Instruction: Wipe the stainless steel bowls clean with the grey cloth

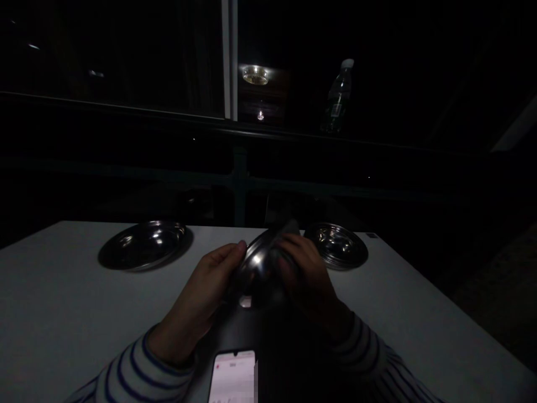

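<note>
My left hand [213, 277] is closed on the left rim of a shiny metal plate [258, 271], its thumb along the edge. The plate is tilted up above the table, its curved surface catching light. On the plate's right side, my right hand [308, 268] is closed, fingers bent over a thin, dark grey cloth [290, 226] whose corner sticks up past the knuckles. Motion blur and shadow hide the lower fingers and part of the plate. Beneath both hands, a lit phone [232, 378] lies near the bottom of the view.
On the white table [50, 302], an oval metal dish [145, 244] sits at the far left, and a stack of round metal plates [337, 246] at the far right. A clear bottle [338, 101] stands behind, by a dark window with a pale frame [230, 61]. The room is dim.
</note>
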Motion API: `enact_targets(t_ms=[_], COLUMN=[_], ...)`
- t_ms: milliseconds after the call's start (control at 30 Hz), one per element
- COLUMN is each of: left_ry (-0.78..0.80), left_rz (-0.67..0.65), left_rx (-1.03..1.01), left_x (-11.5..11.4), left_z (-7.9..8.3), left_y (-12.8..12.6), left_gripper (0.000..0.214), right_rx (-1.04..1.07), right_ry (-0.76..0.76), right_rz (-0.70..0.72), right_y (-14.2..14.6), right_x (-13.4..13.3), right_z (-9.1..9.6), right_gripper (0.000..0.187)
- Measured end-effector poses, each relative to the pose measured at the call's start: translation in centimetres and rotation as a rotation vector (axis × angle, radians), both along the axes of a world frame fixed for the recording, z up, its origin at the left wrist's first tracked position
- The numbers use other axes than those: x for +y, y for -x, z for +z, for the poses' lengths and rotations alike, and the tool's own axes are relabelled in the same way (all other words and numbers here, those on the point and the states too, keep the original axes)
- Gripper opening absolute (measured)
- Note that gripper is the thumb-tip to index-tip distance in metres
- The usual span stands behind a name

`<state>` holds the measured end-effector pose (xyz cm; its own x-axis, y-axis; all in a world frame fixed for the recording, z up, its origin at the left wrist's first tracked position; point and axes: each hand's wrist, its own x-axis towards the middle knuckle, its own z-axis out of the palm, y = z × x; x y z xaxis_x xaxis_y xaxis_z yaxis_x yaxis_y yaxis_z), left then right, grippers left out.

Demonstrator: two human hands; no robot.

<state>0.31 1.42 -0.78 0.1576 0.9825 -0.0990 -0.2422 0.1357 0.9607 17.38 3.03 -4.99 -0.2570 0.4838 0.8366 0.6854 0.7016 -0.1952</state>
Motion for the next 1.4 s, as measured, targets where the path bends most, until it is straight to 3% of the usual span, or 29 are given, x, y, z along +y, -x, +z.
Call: enact_targets(t_ms=[100, 300, 533, 800, 1033, 1100, 1233, 1300, 1400], left_ry=[0.026, -0.010, -0.026, -0.037, -0.021, -0.035, -0.073, -0.064, -0.042], left_rz=[0.114, 0.150, 0.217, 0.208, 0.250, 0.249, 0.230, 0.234, 0.243], left_rx=[-0.005, 0.051, 0.072, 0.102, 0.105, 0.112, 0.142, 0.151, 0.147], left_x=[0.0, -0.3, -0.2, -0.4, -0.4, -0.4, -0.4, -0.4, -0.4], left_z=[0.1, 0.3, 0.4, 0.5, 0.6, 0.5, 0.1, 0.1, 0.3], left_y=[-0.1, -0.3, -0.1, -0.3, -0.5, -0.6, -0.7, -0.6, -0.6], left_gripper=[0.025, 0.030, 0.030, 0.031, 0.028, 0.027, 0.032, 0.033, 0.031], right_rx=[0.124, -0.300, 0.127, -0.324, 0.112, 0.015, -0.294, -0.236, 0.023], right_ry=[0.060, -0.162, 0.066, -0.182, 0.014, -0.019, -0.151, -0.158, -0.023], right_rz=[-0.071, 0.107, -0.120, 0.055, -0.130, -0.121, 0.030, 0.038, -0.055], right_y=[0.1, 1.5, -0.7, 1.5, 0.3, 1.0, 2.1, 1.6, 0.4], right_x=[-0.2, -2.2, 0.4, -2.9, -0.6, -1.2, -2.7, -2.3, -0.9], right_z=[0.0, 0.1, 0.0, 0.7, 0.2, 0.2, 0.4, 0.4, 0.3], right_gripper=[0.025, 0.034, 0.027, 0.031, 0.026, 0.028, 0.031, 0.030, 0.027])
